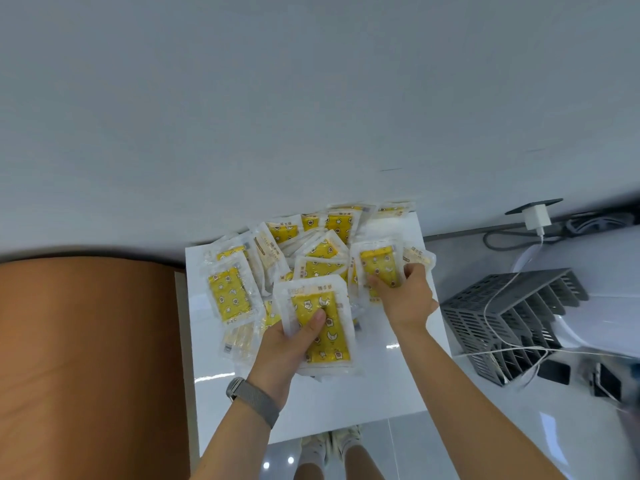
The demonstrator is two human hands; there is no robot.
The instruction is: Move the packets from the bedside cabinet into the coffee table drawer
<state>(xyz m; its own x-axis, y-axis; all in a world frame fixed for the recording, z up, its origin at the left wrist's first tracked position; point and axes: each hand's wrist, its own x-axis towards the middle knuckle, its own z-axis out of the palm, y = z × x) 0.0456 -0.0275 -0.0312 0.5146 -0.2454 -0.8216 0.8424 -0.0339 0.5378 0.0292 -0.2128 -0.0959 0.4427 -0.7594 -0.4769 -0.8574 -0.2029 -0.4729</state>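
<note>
1. Left hand (292, 344): fingers curled under a stack of packets, thumb (313, 323) pressed flat on the yellow face of the top packet (320, 327). The grasp is firm; the stack is raised slightly off the surface at its near end. How many packets are in the stack cannot be told, as their edges blur together.

2. Right hand (403, 292): fingers bent down and closed over a second packet (377, 263) at the right side of the heap, gripping its lower edge. A further packet edge shows just beside the knuckles on the right.

3. Wrists: a grey mesh watch band (252, 400) sits on the left wrist. Both forearms are bare.

4. Loose packets (230, 296): clear wrappers with yellow patterned inserts lie scattered and overlapping between and beyond the two hands, reaching to the wall edge.

5. Bedside cabinet (346, 403): glossy white top, bearing all the packets. The near part of the top is bare.

6. Surroundings: an orange-brown panel (86, 358) stands against the cabinet's left side. To the right, a grey slatted rack (502, 313) rests on a white surface, with white cables draped across it. A white charger (536, 218) is plugged in near the wall. The person's shoes (329, 445) show on the floor below the cabinet edge.
</note>
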